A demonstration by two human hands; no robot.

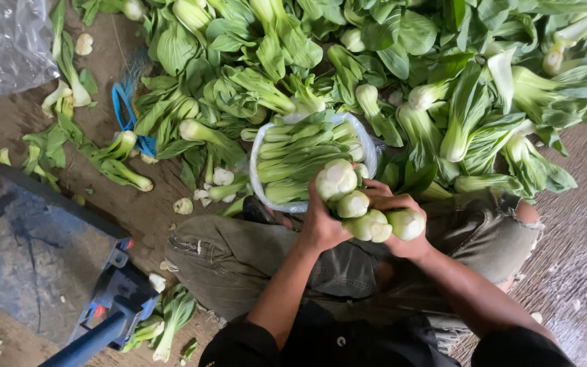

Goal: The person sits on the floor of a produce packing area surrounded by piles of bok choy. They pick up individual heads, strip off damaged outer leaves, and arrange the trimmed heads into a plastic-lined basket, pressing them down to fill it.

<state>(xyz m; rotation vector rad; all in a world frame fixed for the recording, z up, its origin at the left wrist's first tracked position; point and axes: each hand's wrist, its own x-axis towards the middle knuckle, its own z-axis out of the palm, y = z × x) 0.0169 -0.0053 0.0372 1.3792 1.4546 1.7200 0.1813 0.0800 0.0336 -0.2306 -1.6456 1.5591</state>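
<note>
While both hands work over the lap, the left hand (321,221) and right hand (399,224) together clasp a bunch of 4 bok choy heads (365,204), white cut bases facing the camera. Left fingers curl around the bunch from the left side; right fingers wrap over the top and right side, closed on the stalks. Bunch sits just above the person's knees in olive trousers (239,255), leaf ends hidden behind the hands.

Directly behind the bunch, touching it: a clear plastic bag (368,139), mouth open toward the person, already packed with bok choy lying sideways, stems pale green.

Beyond the bag, a large loose pile of bok choy (443,81) covers the floor across the top of the view. Scattered trimmed stem ends (183,205) and stray leaves lie to the left on bare ground. A blue strap or cord (127,112) lies among the leaves at left. Crumpled clear plastic sheet (5,41) in the top-left corner. A dark slab (28,251) and a blue tool handle (113,306) at lower left, well apart from the hands.
</note>
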